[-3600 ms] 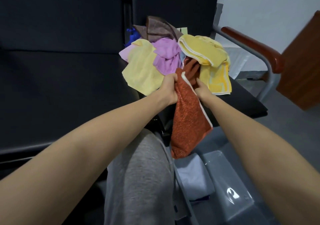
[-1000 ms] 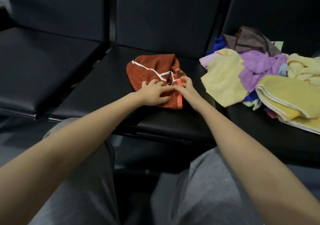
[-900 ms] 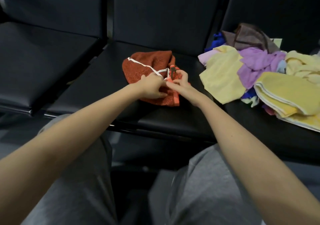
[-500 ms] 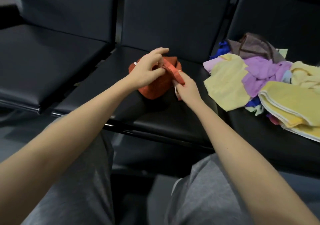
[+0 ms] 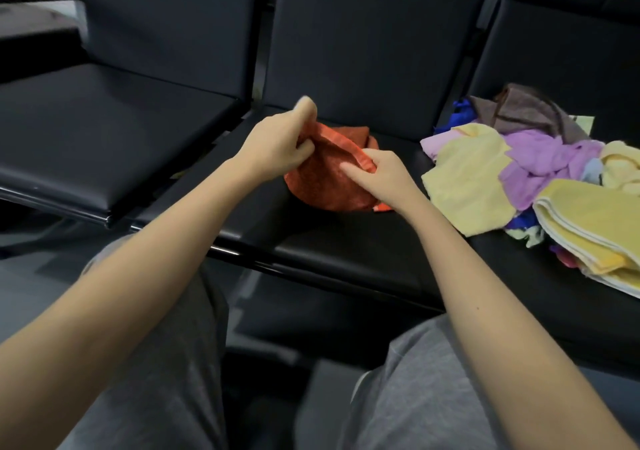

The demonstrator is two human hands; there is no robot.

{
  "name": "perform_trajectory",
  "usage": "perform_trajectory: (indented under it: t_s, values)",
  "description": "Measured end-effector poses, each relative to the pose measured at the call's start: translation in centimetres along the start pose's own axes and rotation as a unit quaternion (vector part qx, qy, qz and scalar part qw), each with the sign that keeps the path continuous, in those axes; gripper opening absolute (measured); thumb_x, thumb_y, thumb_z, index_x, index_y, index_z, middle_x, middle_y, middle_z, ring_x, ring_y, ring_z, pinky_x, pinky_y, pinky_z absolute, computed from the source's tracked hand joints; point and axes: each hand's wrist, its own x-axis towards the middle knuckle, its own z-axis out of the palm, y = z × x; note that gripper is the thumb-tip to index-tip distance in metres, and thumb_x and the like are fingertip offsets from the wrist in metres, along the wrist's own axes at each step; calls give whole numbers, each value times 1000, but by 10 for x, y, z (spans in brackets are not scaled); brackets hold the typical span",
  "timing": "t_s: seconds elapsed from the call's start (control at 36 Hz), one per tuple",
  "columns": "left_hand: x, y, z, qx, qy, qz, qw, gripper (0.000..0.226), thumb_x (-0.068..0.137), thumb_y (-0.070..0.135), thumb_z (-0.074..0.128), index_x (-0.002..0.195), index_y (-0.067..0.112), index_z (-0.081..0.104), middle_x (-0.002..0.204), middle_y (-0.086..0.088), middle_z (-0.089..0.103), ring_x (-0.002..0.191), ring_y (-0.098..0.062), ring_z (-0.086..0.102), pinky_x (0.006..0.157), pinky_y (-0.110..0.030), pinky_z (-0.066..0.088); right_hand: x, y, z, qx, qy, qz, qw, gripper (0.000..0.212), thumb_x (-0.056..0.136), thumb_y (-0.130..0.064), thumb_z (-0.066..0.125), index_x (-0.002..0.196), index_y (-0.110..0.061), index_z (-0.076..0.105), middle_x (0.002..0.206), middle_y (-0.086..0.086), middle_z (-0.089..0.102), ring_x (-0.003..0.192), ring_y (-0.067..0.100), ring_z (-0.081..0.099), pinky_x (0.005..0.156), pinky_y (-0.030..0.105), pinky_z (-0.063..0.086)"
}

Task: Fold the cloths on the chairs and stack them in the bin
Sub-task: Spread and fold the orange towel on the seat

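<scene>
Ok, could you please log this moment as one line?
orange cloth: bunched on middle seat | left hand: grips its edge | right hand: pinches same edge | cloth pile: right seat | bin: unseen

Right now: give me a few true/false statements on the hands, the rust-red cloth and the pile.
1. The left hand and right hand both hold the rust-red cloth. True.
2. The rust-red cloth lies spread flat. False: it is bunched on the middle seat, with one edge lifted between the hands.
3. The cloth pile lies to the right of the rust-red cloth. True.
4. The rust-red cloth touches the cloth pile. False: bare black seat shows between them.
</scene>
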Motion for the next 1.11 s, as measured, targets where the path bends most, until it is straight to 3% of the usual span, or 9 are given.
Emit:
perform_trajectory:
  t_s: [0.08, 0.17, 0.42, 0.56, 0.69, 0.81, 0.89, 1.0, 1.11]
  values:
    - [-1, -4, 0, 2, -18, -14, 1000, 46, 83, 11, 48, 130, 11, 45, 108, -14, 64, 98, -37, 58, 81, -40, 46, -5, -3, -7, -23, -157, 39, 986, 17, 82, -31, 73, 94, -22, 64, 79, -13, 59, 75, 1, 54, 70, 14, 41]
    - [-6, -6, 6, 7, -36, 69, 997, 35, 81, 9, 43, 110, 3, 61, 107, -15, 59, 98, -35, 58, 81, -44, 49, -5, 8, -3, -140, -211, 79, 964, 32, 84, -30, 70, 111, -14, 64, 93, -3, 60, 91, 16, 58, 81, 23, 40]
    - [-4, 5, -4, -71, -66, -49, 994, 28, 85, -2, 29, 105, 6, 47, 79, -10, 54, 60, -26, 53, 50, -36, 47, 0, 9, -24, 38, 27, 115, 992, 24, 93, -7, 52, 113, -5, 67, 110, 10, 67, 96, 11, 54, 78, 20, 39]
    - [-4, 8, -10, -130, -220, -79, 964, 19, 89, 38, 57, 102, 23, 56, 79, 8, 56, 70, -14, 57, 51, -24, 50, -3, -3, -32, 84, 130, 93, 984, 17, 90, -5, 51, 89, -16, 64, 86, 2, 61, 80, 12, 55, 62, 9, 42]
    - [-5, -9, -7, 124, -252, -20, 959, 23, 79, 32, 67, 71, 22, 48, 75, 3, 57, 81, -29, 61, 69, -35, 50, -9, 3, -42, -250, 2, 80, 965, 33, 77, -58, 65, 82, -26, 61, 82, -7, 61, 81, 16, 55, 68, 29, 37]
    - [-4, -14, -4, 8, -219, -30, 975, 12, 80, 1, 49, 85, 13, 47, 89, -7, 52, 89, -32, 57, 79, -41, 49, -10, 9, -35, -421, -121, 129, 890, 54, 76, -59, 66, 112, -19, 59, 106, 1, 63, 101, 26, 61, 72, 29, 37]
    - [-6, -8, -4, -62, -211, -54, 974, 25, 80, -8, 37, 96, 10, 44, 85, -9, 54, 74, -26, 56, 60, -30, 49, -9, 19, -31, -342, -42, 131, 930, 16, 88, -20, 52, 98, -15, 63, 105, 9, 65, 99, 31, 60, 71, 30, 38]
    - [-7, -7, -2, -81, -223, -19, 971, 38, 88, 6, 54, 126, 13, 52, 103, 0, 61, 89, -13, 56, 75, -21, 40, -5, 19, -35, -47, 50, 98, 993, 30, 81, 6, 40, 96, 0, 66, 99, 15, 67, 96, 25, 60, 80, 32, 44]
    - [-3, -2, -8, -44, -313, -16, 949, 32, 73, 34, 79, 94, 24, 57, 81, 12, 60, 72, -4, 56, 64, -22, 44, -8, 4, -40, 95, 99, 114, 984, 23, 70, -1, 42, 79, 1, 62, 71, 5, 54, 73, 13, 48, 61, 26, 36]
